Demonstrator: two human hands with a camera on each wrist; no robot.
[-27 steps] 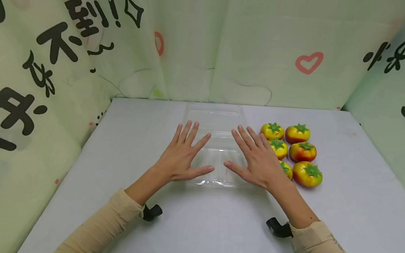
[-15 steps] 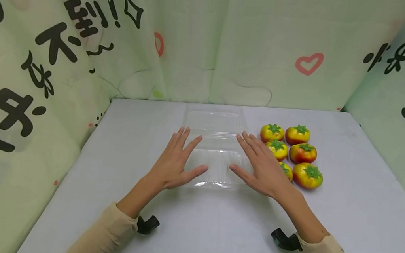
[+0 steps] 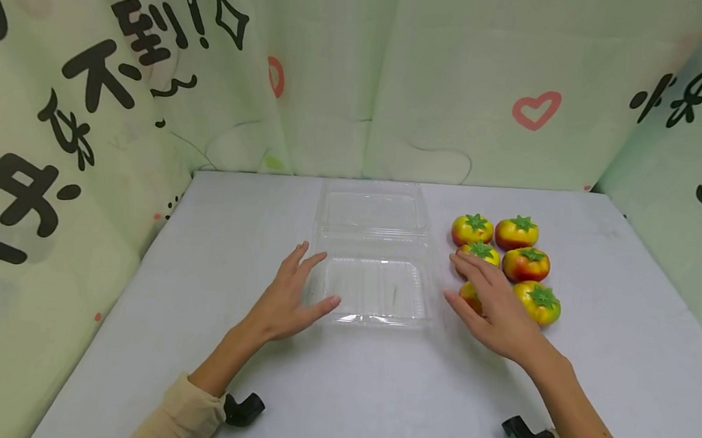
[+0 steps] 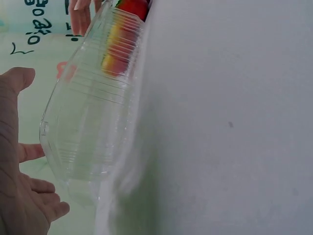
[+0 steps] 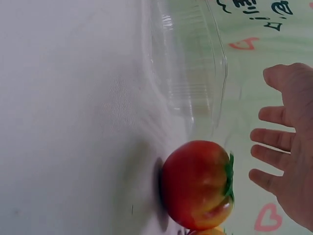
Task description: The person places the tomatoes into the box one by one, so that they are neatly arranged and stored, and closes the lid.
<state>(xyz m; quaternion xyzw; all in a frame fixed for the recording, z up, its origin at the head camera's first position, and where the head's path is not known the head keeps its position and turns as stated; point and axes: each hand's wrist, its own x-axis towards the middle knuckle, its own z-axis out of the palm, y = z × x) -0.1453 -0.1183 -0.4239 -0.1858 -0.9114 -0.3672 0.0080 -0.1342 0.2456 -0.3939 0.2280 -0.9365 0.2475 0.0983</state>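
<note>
A: What is the left hand (image 3: 282,308) doing?

B: It is up by the left side of the clear, see-through plastic box (image 3: 376,286). Its fingers are a bit bent, the thumb is out wide, and it has hold of nothing. I can't tell if a finger touches the box.

A: And the right hand (image 3: 501,317)?

B: It hangs by the round, red-and-yellow fruits with green leafy tops (image 3: 525,267). Its fingers are loose and nearly straight — thumb held apart — and it holds nothing too. The right wrist view shows a gap between the hand and the closest fruit.

A: How many fruits are there?

B: Six, in two rows of three, on the white table (image 3: 368,392), to the right of the box. The right hand hides bits of some.

A: And where is the box?

B: In the middle — its clear lid (image 3: 373,212) is folded back at the far side.

A: What's behind?

B: A pale green cloth curtain (image 3: 450,62) with black writing and red hearts.
</note>
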